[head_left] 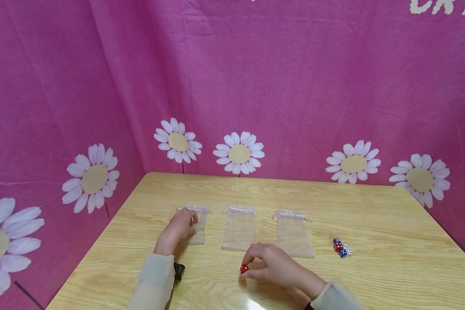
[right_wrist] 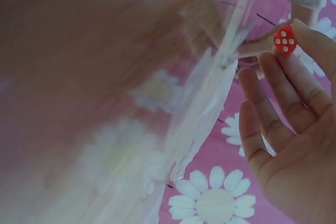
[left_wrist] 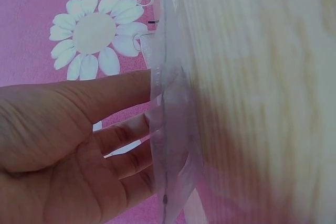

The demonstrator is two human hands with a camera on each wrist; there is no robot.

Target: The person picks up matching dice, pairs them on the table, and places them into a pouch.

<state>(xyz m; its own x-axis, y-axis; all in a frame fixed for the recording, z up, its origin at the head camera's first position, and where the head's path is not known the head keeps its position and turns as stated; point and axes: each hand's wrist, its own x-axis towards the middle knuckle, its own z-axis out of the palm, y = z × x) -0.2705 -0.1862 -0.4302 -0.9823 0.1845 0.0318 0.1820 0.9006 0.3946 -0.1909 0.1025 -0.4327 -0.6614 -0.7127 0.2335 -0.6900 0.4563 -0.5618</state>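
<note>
In the head view, my left hand (head_left: 183, 224) is at the leftmost sheer drawstring bag (head_left: 199, 239). The left wrist view has the bag's thin mesh (left_wrist: 176, 129) standing off the tabletop at the fingertips, which show faintly through it. My right hand (head_left: 273, 263) pinches a red die (head_left: 244, 269) between thumb and index finger, low over the table in front of the bags. Five white pips face the right wrist camera on that die (right_wrist: 284, 40); the other fingers are loosely bent. Flat beside the left bag lie a middle sheer bag (head_left: 238, 230) and a right sheer bag (head_left: 294, 237).
To the right of the bags sits a small cluster of dice (head_left: 342, 248) in red, blue and white. Everything rests on a light wooden table (head_left: 391, 275). A pink curtain (head_left: 286, 86) with white daisies hangs along the table's back and left edges.
</note>
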